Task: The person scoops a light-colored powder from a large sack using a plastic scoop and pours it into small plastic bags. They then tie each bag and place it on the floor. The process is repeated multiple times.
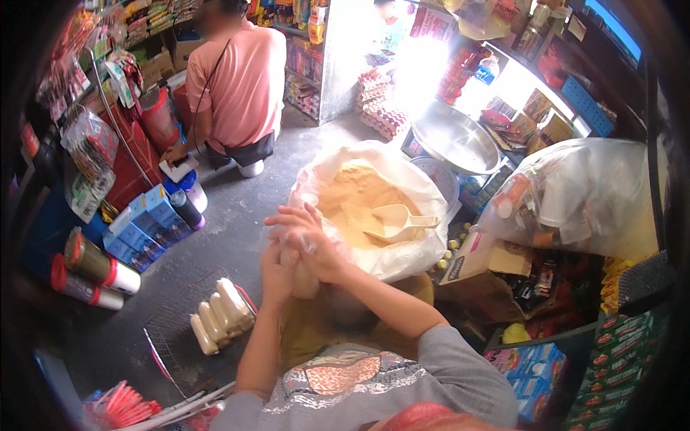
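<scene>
My left hand (277, 273) is closed round the neck of a clear plastic bag (305, 281) filled with something tan. Above it, my right hand (320, 253) grips the bag's gathered top, its fingers reaching over toward the left. Just beyond my hands stands a large white sack (424, 251), rolled open and full of tan, sugar-like grains (359, 188). A white scoop (397, 221) rests on the grains with its handle toward the right. My hands partly hide the filled bag.
Several filled bags (221, 316) lie in a wire basket (169, 352) at left. A scale with a steel pan (456, 136) stands beyond the sack, near egg trays (383, 108). An open carton (474, 262) sits right. A person in pink (233, 79) crouches at far left.
</scene>
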Demonstrator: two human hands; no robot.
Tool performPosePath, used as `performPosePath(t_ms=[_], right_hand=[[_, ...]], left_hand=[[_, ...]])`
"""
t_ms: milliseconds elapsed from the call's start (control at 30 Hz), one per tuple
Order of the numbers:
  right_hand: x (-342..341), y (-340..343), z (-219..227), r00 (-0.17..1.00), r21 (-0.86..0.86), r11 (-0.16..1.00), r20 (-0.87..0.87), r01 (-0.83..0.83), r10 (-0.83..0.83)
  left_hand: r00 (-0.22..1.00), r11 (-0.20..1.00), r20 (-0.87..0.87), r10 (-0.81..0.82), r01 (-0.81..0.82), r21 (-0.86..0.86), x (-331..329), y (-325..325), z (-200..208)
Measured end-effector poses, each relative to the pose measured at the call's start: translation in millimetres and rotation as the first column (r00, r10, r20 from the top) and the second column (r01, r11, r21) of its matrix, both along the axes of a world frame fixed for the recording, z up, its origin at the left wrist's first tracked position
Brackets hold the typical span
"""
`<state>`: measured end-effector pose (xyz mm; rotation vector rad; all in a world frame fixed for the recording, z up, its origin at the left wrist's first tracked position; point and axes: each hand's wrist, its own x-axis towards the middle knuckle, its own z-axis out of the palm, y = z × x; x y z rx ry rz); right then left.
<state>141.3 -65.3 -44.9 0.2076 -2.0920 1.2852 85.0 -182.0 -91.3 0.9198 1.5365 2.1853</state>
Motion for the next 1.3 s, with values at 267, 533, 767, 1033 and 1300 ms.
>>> performPosePath(t_ms=[267, 533, 767, 1033, 1300], right_hand=[[27.3, 0.4, -9.5, 0.96, 0.009, 0.975, 0.17, 0.223, -0.221], [45.4, 8.3, 11.4, 0.971, -0.173, 0.98, 0.232, 0.101, -0.059], [56.0, 28.3, 47.3, 0.959, 0.25, 0.955, 0.268, -0.16, 0.09], [53.6, 21.8, 37.5, 0.946, 0.688, 0.678, -0.037, 0.259, -0.323], [26.9, 38.1, 19.2, 0.644, 0.261, 0.884, 0.763, -0.387, 0.056]], left_hand=[[0.979, 0.978, 0.047, 0.199, -0.201, 0.046, 2.8, 2.4, 19.2], [0.985, 0.995, -0.151, -0.085, 0.092, 0.039, -22.4, 9.0, 26.5], [0.381, 0.636, -0.525, -0.761, 0.284, -0.717, -61.5, -16.5, 133.0], [-0.035, 0.786, -0.842, -0.539, -0.382, -0.487, -31.4, -27.7, 129.2], [0.626, 0.144, 0.173, -0.761, 0.422, -0.895, -56.2, -31.9, 91.8]])
